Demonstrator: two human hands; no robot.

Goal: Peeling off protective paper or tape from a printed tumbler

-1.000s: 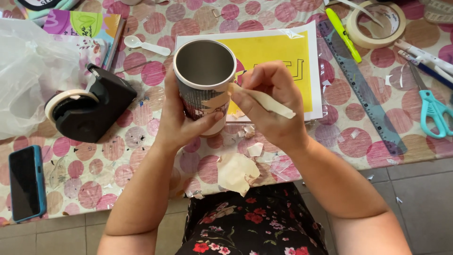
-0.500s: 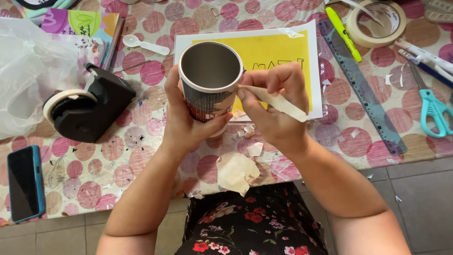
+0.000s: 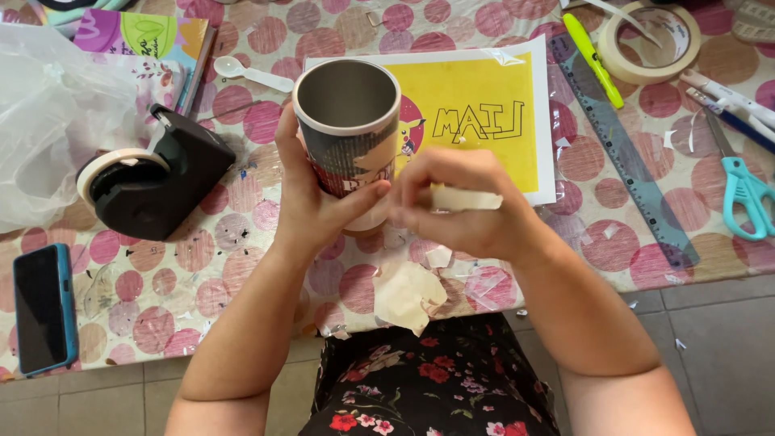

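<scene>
My left hand (image 3: 311,202) grips a tall tin can (image 3: 349,121) covered in printed paper, its open mouth facing up, held over the spotted tablecloth (image 3: 242,242). My right hand (image 3: 456,206) is right beside the can's lower side, fingers pinched on a cream strip of masking tape (image 3: 467,199) that lies across the hand. Crumpled bits of used tape (image 3: 408,291) lie on the table edge below both hands. Behind the can lies a yellow printed sheet (image 3: 476,121) with outlined letters.
A black tape dispenser (image 3: 153,182) stands left, with a clear plastic bag (image 3: 48,121) behind it and a blue phone (image 3: 44,307) near the front edge. Right side holds a grey ruler (image 3: 626,173), yellow marker (image 3: 593,60), masking-tape roll (image 3: 650,40) and turquoise scissors (image 3: 747,190). A white spoon (image 3: 250,74) lies behind.
My right hand slid down from the can's upper side to its base with the tape strip, and the yellow sheet's letters came into view. The left hand kept its hold.
</scene>
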